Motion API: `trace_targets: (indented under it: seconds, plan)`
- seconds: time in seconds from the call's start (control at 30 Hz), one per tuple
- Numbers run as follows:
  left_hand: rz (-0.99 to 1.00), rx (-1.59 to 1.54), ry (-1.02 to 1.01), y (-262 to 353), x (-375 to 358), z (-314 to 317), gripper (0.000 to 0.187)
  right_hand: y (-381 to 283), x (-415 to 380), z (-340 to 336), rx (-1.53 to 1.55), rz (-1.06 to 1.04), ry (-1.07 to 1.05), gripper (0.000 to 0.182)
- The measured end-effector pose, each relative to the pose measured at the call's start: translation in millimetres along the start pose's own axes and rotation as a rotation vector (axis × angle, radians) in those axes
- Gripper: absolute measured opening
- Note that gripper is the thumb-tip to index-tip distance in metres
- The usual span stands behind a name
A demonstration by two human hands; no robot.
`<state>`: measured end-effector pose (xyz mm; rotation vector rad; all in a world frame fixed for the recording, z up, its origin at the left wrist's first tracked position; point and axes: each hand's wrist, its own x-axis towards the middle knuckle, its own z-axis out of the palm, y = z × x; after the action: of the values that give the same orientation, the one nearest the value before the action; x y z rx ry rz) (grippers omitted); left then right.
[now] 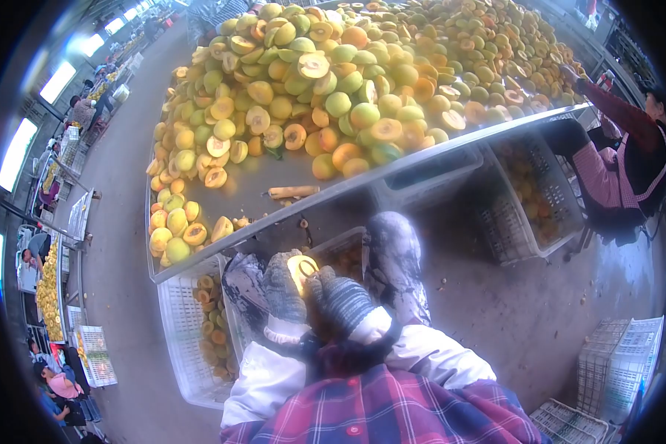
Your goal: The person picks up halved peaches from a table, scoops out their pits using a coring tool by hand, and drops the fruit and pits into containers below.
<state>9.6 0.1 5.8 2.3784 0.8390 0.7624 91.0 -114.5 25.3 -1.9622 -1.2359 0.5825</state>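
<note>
Both my hands wear grey striped gloves and meet above my lap. My left hand (pixel 283 287) is closed on a halved yellow fruit (pixel 302 271), its cut face turned up. Against the right side of that half, my right hand (pixel 337 296) has its fingers bent; whether they grip a small tool is hidden. Beyond my knees, a metal table (pixel 266 177) bears a large heap of whole and halved fruit (pixel 348 89). Near its front edge lies a wooden-looking handle (pixel 294 192).
Below the table's left corner is a white crate (pixel 181 325) of fruit pieces; another crate (pixel 507 222) stands at the right. A co-worker (pixel 629 155) sits at the right, an arm over the table. White crates (pixel 618 362) are stacked lower right.
</note>
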Motion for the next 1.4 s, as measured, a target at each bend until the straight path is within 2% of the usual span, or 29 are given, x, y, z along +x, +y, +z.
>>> trace_targets:
  seconds: [0.07,0.1,0.27,0.3,0.37,0.5,0.57,0.6,0.67,0.7,0.77,0.9,0.97,1.0,1.07,1.2,1.3,1.37,1.4]
  plan:
    - [-0.209,-0.310,0.004,5,0,0,0.022,-10,1,-15,-0.027,0.065,-0.110,0.024]
    - [-0.208,-0.310,0.002,5,-1,2,0.022,-9,1,-14,-0.027,0.067,-0.109,0.024]
    - [-0.521,-0.819,0.152,-4,-10,21,0.025,5,1,-1,-0.017,0.045,-0.096,0.024]
    - [-0.524,-0.815,0.163,-6,-11,22,0.024,6,-1,0,-0.018,0.046,-0.096,0.024]
    - [-0.434,-0.625,0.133,-8,-13,22,0.022,4,-6,1,0.018,0.057,-0.003,0.023]
    - [-0.114,0.002,0.004,-20,-10,22,0.019,4,-6,-8,-0.020,-0.047,-0.018,0.021]
    - [-0.035,0.195,-0.063,-24,-6,22,0.017,-9,-6,-16,0.008,0.180,-0.139,0.024]
    - [-0.037,0.195,-0.063,-25,-7,21,0.017,2,-11,-5,0.007,0.180,-0.141,0.024]
    - [0.058,0.095,-0.055,-20,-6,15,0.015,26,-22,19,0.170,-0.156,0.192,0.025]
    - [0.058,0.095,-0.058,-23,-7,20,0.015,31,-25,21,0.171,-0.154,0.192,0.025]
    - [0.208,-0.108,0.315,-16,-10,33,0.019,22,-24,5,0.259,-0.182,0.107,0.025]
    - [0.236,0.064,0.374,43,6,0,0.026,27,-5,16,0.310,-0.077,-0.035,0.022]
    - [0.347,0.323,0.453,48,8,-3,0.032,34,-5,24,0.137,-0.364,0.076,0.026]
    - [0.346,0.323,0.451,43,3,0,0.032,37,-7,28,0.138,-0.362,0.075,0.026]
    - [0.249,0.263,0.324,30,-2,6,0.031,27,-6,16,0.108,-0.379,0.070,0.031]
    - [0.284,0.270,0.315,12,-4,10,0.025,34,-6,27,0.155,-0.382,0.081,0.026]
    - [0.069,-0.096,0.062,-10,-7,12,0.020,34,-8,30,0.106,-0.391,0.122,0.024]
    - [-0.030,-0.117,-0.091,-12,-3,8,0.016,48,-6,41,0.345,-0.259,0.021,0.028]
    - [-0.066,-0.089,-0.164,-13,-1,6,0.015,58,-7,54,0.346,-0.258,0.022,0.028]
